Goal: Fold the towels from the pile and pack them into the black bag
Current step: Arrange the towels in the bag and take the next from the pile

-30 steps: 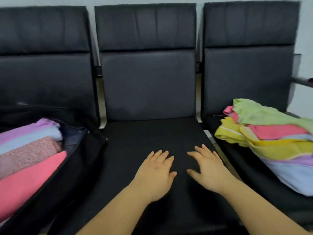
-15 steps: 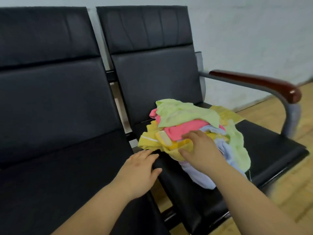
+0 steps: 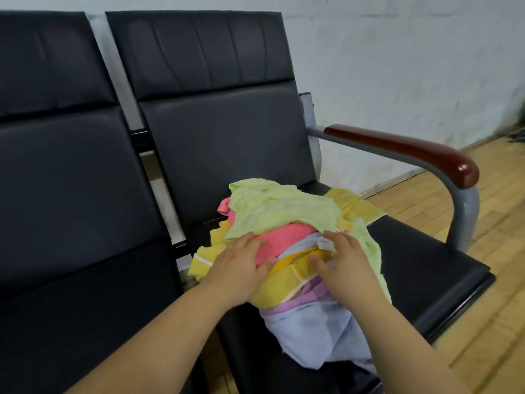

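Observation:
A loose pile of towels (image 3: 284, 211) lies on the right-hand black seat, with a light green towel on top, then a pink towel (image 3: 287, 237), a yellow towel (image 3: 281, 282), a purple one and a pale blue towel (image 3: 312, 334) at the bottom. My left hand (image 3: 238, 265) rests on the pile's left side, fingers flat over the pink towel's edge. My right hand (image 3: 345, 265) lies on the right side, fingers stretched toward a white label and thumb on the yellow towel. The black bag is out of view.
The right seat (image 3: 420, 268) has a grey metal armrest with a dark red wooden top (image 3: 403, 149) on its far side. Another black seat (image 3: 79, 308) is to the left. A white wall stands behind and a wooden floor (image 3: 483, 336) runs to the right.
The view swung right, from the middle seat and bag to the towel pile. Both hands moved from the middle seat onto the pile, the right first, then the left.

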The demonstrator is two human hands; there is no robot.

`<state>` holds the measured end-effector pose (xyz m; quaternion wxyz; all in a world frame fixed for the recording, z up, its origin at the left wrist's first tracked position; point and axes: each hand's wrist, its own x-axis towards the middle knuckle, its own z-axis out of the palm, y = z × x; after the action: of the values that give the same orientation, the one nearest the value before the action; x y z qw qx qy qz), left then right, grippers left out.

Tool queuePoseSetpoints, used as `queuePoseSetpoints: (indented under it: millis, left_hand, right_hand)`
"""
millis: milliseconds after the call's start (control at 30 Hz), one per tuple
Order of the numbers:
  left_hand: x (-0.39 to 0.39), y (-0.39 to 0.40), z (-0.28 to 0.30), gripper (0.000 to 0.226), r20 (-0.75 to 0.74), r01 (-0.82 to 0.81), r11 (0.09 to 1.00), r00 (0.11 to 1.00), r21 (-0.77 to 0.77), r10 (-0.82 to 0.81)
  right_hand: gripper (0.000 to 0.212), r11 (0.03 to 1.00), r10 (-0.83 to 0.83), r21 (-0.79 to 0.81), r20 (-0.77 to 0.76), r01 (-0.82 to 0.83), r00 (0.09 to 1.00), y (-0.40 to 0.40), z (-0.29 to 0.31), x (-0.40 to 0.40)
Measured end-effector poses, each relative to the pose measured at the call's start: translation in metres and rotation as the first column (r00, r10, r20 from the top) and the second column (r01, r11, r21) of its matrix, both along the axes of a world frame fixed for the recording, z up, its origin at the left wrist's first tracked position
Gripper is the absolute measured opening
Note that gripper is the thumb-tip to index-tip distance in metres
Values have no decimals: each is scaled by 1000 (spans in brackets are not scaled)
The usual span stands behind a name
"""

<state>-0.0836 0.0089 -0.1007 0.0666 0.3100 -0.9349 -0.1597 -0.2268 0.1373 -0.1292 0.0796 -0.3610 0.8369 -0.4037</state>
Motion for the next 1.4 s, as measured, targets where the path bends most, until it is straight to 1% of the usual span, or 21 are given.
queuePoseSetpoints:
  millis: [100, 167, 367, 433, 500, 567, 667, 700, 767, 833, 867, 933, 967, 1000, 1100, 1167, 1233, 1267, 1300, 1333, 1400]
  left_hand:
    - [-17, -12, 2, 55, -26, -36, 997, 999, 65, 38]
    - [-27, -19, 2, 53, -29, -41, 997, 999, 68, 43]
    - [-59, -43, 3, 48, -19, -45, 996, 999, 72, 46]
    - [-72, -53, 1, 39, -9, -69, 994, 998, 86, 70]
    - [-77, -58, 0, 23, -6, -78, 992, 997, 97, 79]
    - [-83, -63, 0, 16, -41, -66, 986, 997, 153, 73]
    - [-82, -62, 5, 35, -163, -78, 937, 977, 341, 140]
    - [-79, -60, 9, 36, -204, -84, 915, 963, 395, 176]
    - [-71, -58, 17, 35, -261, -114, 864, 927, 491, 271]
    - [-63, -59, 24, 31, -309, -143, 801, 872, 581, 380]
    - [-60, -58, 30, 29, -332, -143, 741, 827, 657, 454]
    - [-54, -57, 37, 48, -356, -96, 555, 674, 826, 647]
    - [-52, -56, 40, 53, -352, -50, 478, 609, 877, 711]
    - [-49, -52, 44, 47, -351, -2, 437, 592, 900, 726]
    - [-40, -37, 51, 27, -339, 66, 396, 654, 916, 676]
    - [-32, -30, 53, 15, -373, 118, 388, 621, 914, 689]
    - [-24, -27, 54, 15, -378, 195, 326, 543, 925, 750]
    - [-20, -26, 56, 18, -368, 234, 286, 512, 929, 776]
    - [-16, -24, 57, 19, -345, 268, 235, 508, 934, 789]
    - [-12, -21, 59, 21, -310, 295, 170, 537, 940, 784]
    - [0, -12, 63, 29, -244, 283, 58, 683, 957, 689]
  right_hand:
    - [57, 998, -4, -66, 63, 9, 998, -10, -1, -10]
    - [57, 992, -24, -122, 109, 38, 994, -19, 0, -17]
    - [59, 962, -184, -160, 216, 221, 959, -42, -3, -33]
    - [60, 945, -233, -164, 268, 283, 935, -49, -7, -40]
    - [58, 934, -262, -158, 306, 320, 916, -53, -9, -42]
    - [48, 927, -281, -154, 317, 342, 906, -56, -10, -45]
    - [13, 898, -295, -232, 316, 375, 902, -56, -9, -47]
    - [8, 885, -314, -254, 291, 389, 904, -57, -7, -46]
    - [12, 868, -327, -308, 234, 389, 916, -59, -2, -42]
    - [17, 863, -234, -395, 239, 315, 942, -61, 7, -32]
    - [18, 863, -157, -434, 254, 257, 954, -60, 14, -25]
    - [15, 854, 12, -501, 285, 139, 959, -58, 29, -5]
    - [11, 840, 98, -536, 300, 83, 949, -57, 37, 8]
    - [6, 824, 190, -566, 322, 28, 928, -55, 44, 22]
    - [11, 767, 428, -637, 422, -75, 799, -51, 56, 64]
    - [12, 762, 469, -645, 489, -57, 736, -48, 56, 81]
    - [16, 765, 433, -642, 567, 47, 700, -46, 53, 87]
    - [16, 761, 400, -633, 629, 140, 667, -45, 54, 88]
    - [16, 750, 374, -617, 694, 240, 615, -43, 54, 88]
    - [16, 742, 358, -592, 748, 317, 559, -42, 54, 87]
    - [27, 740, 350, -553, 802, 382, 483, -38, 54, 82]
